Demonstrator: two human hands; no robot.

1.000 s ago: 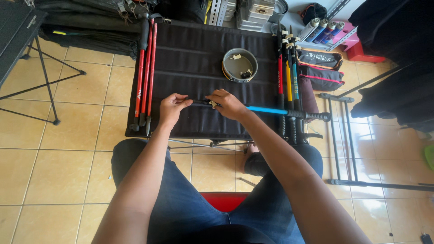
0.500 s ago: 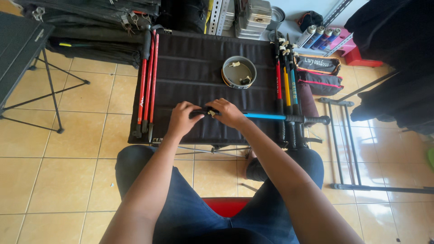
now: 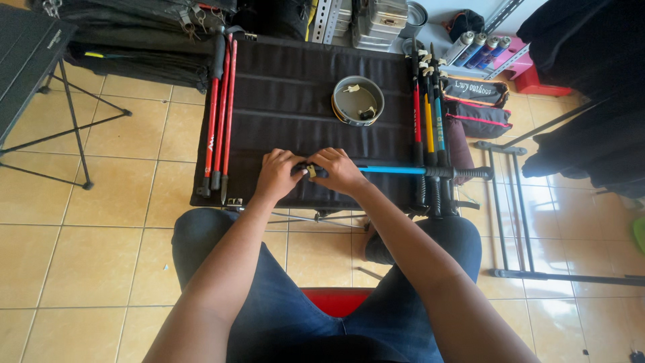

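Blue pole (image 3: 393,170) is lying crosswise on the black surface (image 3: 295,101), just below the round tin (image 3: 358,101) — and both hands are now bunched together at its near end, closer than a second ago. Left hand (image 3: 277,175) is curling its fingers around the dark end piece; right hand (image 3: 340,169) is gripping the pole beside it, the two touching. Red poles (image 3: 220,114) are lying well left of the tin, untouched — the work is narrowing onto that one joint.

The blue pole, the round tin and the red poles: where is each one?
blue pole (image 3: 396,171), head view, on its blue shaft.
round tin (image 3: 339,111), head view, on its left rim.
red poles (image 3: 216,114), head view, mid-shaft.
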